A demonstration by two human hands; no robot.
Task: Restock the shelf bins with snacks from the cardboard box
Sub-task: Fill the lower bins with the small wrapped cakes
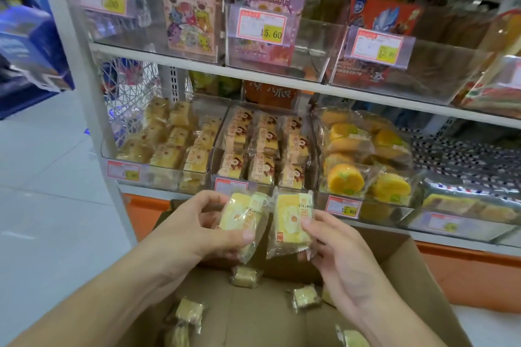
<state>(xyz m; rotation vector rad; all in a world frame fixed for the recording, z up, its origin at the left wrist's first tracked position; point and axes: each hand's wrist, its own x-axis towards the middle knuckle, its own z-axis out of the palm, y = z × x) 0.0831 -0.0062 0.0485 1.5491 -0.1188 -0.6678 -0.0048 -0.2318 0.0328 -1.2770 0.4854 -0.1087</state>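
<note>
— Hands first: what is held?

— Two wrapped cakes are held above the box. The left cake is pinched by the left hand, thumb on its lower front, fingers curled over its top edge. The right cake is gripped by the right hand, thumb pressed on the wrapper's right side, the other fingers hidden behind it. So each grip is closed narrow on its own cake.

— Are the cakes touching?

— They are held side by side, just apart or barely touching; which cannot be told. Both are raised in front of the lower shelf edge, below the middle bin.

— And the box?

— It is seen open under the forearms, with loose cakes scattered on its bottom, well apart from each other.

— The shelf?

— On the lower shelf, three clear bins are set in a row. The left bin is filled with pale square cakes, the middle bin with neat rows of brown-and-white packs, the right bin with round orange cakes. Price tags are fixed to the bin fronts. Above, boxed biscuits are stood upright in taller bins.
</note>
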